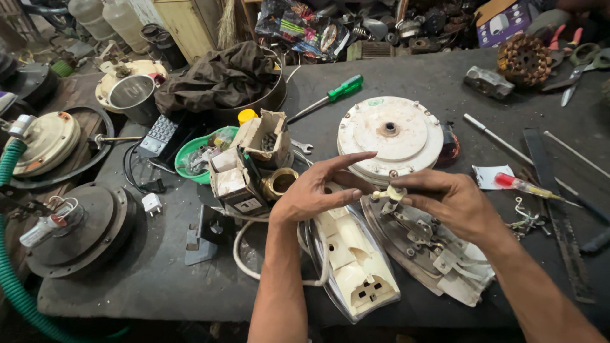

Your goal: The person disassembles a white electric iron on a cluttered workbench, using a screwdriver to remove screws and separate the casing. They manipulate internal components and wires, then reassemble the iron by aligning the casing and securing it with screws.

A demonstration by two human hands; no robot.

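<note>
Over the opened metal iron soleplate (413, 238), the right hand (448, 200) pinches a small cream knob part (389, 194) while the left hand (311, 190) hovers open-fingered beside it, likely mid-refitting, needing careful alignment

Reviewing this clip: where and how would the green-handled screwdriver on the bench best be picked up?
By the green handle, probably. The screwdriver lies flat on the dark bench, handle toward the far right, metal shaft pointing toward the near left. The handle is the thicker end with open bench around it, so a grasp from above across it suits; the shaft tip lies close to the dark pan.
</note>
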